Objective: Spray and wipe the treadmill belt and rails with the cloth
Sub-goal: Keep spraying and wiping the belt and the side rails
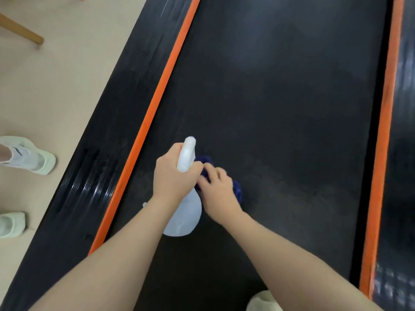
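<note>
Two hands busy mid-belt (280, 108): left hand (173, 176) fingers wrapped round the bottle (186, 212), right hand (219, 187) fingers clutching the cloth (237, 188) on the belt. Prob. early on; belt looks mostly unwiped, both rails (74, 176) untouched by appearance.

two hands (174, 173), one spray bottle (186, 212), one cloth (237, 189), two orange rails (157, 95)

bottle (183, 217) left of cloth (237, 189) | both on belt (280, 108)

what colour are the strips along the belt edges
Orange edge strips, clearest in the head view, beside the black treadmill belt.
</note>
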Demonstrator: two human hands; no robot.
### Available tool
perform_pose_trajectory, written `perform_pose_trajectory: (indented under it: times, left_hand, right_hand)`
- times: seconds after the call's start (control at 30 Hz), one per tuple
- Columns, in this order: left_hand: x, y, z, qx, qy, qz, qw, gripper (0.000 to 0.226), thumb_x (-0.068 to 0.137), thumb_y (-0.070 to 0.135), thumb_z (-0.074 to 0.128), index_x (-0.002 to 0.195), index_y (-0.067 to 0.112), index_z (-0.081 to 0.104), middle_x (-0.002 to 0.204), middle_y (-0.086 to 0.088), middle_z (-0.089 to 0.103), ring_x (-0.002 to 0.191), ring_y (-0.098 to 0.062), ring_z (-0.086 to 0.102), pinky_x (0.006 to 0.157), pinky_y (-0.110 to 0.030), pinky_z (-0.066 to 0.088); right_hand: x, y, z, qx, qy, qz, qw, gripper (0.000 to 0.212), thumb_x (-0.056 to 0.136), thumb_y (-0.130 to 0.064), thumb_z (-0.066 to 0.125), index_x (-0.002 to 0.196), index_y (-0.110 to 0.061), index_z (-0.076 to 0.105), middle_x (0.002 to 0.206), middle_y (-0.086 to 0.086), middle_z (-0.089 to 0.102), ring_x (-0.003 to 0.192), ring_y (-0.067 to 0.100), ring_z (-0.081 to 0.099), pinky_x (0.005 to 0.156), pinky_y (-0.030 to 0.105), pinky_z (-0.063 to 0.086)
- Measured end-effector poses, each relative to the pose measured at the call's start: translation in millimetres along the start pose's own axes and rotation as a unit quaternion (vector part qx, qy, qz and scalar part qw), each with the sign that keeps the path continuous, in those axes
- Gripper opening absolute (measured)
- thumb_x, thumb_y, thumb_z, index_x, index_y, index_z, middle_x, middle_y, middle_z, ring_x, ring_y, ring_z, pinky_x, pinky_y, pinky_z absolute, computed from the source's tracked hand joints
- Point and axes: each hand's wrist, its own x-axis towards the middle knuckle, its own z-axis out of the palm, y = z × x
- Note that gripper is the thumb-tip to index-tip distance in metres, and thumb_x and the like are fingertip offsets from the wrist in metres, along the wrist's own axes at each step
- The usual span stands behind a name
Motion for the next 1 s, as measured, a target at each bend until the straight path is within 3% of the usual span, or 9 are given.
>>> perform_pose_trajectory:
  times: [0.13, 0.3, 0.47, 0.57, 0.67, 0.77, 0.87, 0.93, 1.0]
  left_hand:
    - [2.2, -16.8, -18.7, 0.016, 0.000, 0.019, 1.000, 0.027, 0.065, 0.027, 0.054, 0.087, 0.013, 0.060, 0.076, 0.004, 0.062, 0.074, -0.008, 0.059, 0.063, -0.021, 0.044]
    - [9.2, -30.6, -34.0, 0.004, 0.046, -0.022, 0.999, 0.010, 0.078, 0.008, 0.060, 0.088, 0.009, 0.062, 0.078, 0.008, 0.061, 0.073, -0.005, 0.056, 0.058, -0.006, 0.038]
    - [7.9, -31.9, -36.7, -0.004, 0.042, -0.004, 0.999, 0.011, 0.076, 0.012, 0.058, 0.084, 0.006, 0.060, 0.080, -0.004, 0.062, 0.076, -0.018, 0.058, 0.059, -0.017, 0.041]
    - [7.5, -34.1, -36.8, -0.028, 0.049, -0.006, 0.998, 0.024, 0.067, 0.022, 0.052, 0.085, 0.008, 0.062, 0.080, 0.004, 0.061, 0.078, -0.011, 0.058, 0.064, -0.016, 0.044]
    - [10.1, -34.9, -35.5, -0.034, 0.052, -0.021, 0.998, 0.020, 0.071, 0.020, 0.056, 0.087, 0.009, 0.062, 0.080, 0.007, 0.060, 0.079, -0.009, 0.058, 0.067, -0.023, 0.047]
    - [11.3, -35.4, -35.6, -0.035, 0.053, -0.023, 0.998, 0.017, 0.071, 0.018, 0.057, 0.085, 0.011, 0.062, 0.078, 0.008, 0.061, 0.077, -0.008, 0.058, 0.064, -0.021, 0.045]
    - [10.6, -35.1, -34.9, -0.022, 0.049, -0.015, 0.998, 0.009, 0.076, 0.010, 0.061, 0.085, 0.011, 0.062, 0.077, 0.007, 0.060, 0.075, -0.009, 0.058, 0.062, -0.020, 0.044]
    - [9.7, -34.5, -33.7, -0.025, 0.049, -0.017, 0.998, 0.015, 0.072, 0.017, 0.058, 0.085, 0.011, 0.062, 0.077, 0.007, 0.061, 0.075, -0.009, 0.058, 0.062, -0.018, 0.044]
    - [7.1, -33.4, -32.7, -0.028, 0.043, -0.014, 0.999, 0.024, 0.068, 0.022, 0.053, 0.088, 0.013, 0.062, 0.077, 0.010, 0.060, 0.077, -0.006, 0.059, 0.063, -0.017, 0.045]
  right_hand:
    - [24.3, 22.3, -2.8, -0.092, 0.030, -0.188, 0.977, 0.043, 0.068, -0.017, 0.058, 0.109, -0.029, 0.066, 0.123, 0.007, 0.053, 0.090, 0.030, 0.043, 0.064, 0.037, 0.047]
    - [45.6, 11.4, -15.7, -0.088, 0.046, 0.030, 0.995, 0.053, 0.060, -0.011, 0.075, 0.111, -0.019, 0.065, 0.128, 0.013, 0.054, 0.089, 0.035, 0.053, 0.069, 0.039, 0.044]
    - [9.9, 3.5, 2.1, -0.148, -0.020, -0.210, 0.966, 0.043, 0.070, -0.022, 0.062, 0.112, -0.023, 0.066, 0.123, 0.009, 0.059, 0.084, 0.030, 0.059, 0.070, 0.033, 0.046]
    - [47.5, 19.1, -17.9, -0.158, 0.045, -0.069, 0.984, 0.049, 0.077, -0.016, 0.038, 0.120, -0.024, 0.062, 0.128, 0.010, 0.055, 0.085, 0.034, 0.057, 0.071, 0.037, 0.040]
    - [58.6, 20.0, -24.6, -0.146, 0.013, 0.076, 0.986, 0.058, 0.085, -0.012, 0.051, 0.140, -0.026, 0.039, 0.147, 0.009, 0.031, 0.111, 0.034, 0.043, 0.088, 0.042, 0.036]
    - [21.6, 7.8, -11.6, -0.120, 0.009, -0.108, 0.987, 0.069, 0.057, -0.019, 0.079, 0.123, -0.025, 0.061, 0.130, 0.008, 0.053, 0.093, 0.030, 0.056, 0.072, 0.038, 0.045]
    - [9.1, 24.1, -8.2, -0.185, -0.058, -0.311, 0.931, 0.064, 0.063, -0.018, 0.072, 0.124, -0.030, 0.059, 0.131, 0.004, 0.052, 0.098, 0.027, 0.051, 0.075, 0.041, 0.044]
    - [30.6, 41.3, -17.8, -0.211, -0.018, -0.244, 0.946, 0.055, 0.072, -0.014, 0.060, 0.124, -0.033, 0.059, 0.132, 0.004, 0.052, 0.099, 0.029, 0.048, 0.078, 0.041, 0.032]
    - [42.1, 46.9, -18.2, -0.183, 0.040, -0.048, 0.981, 0.058, 0.071, -0.010, 0.062, 0.125, -0.030, 0.059, 0.133, 0.007, 0.052, 0.099, 0.032, 0.050, 0.078, 0.040, 0.027]
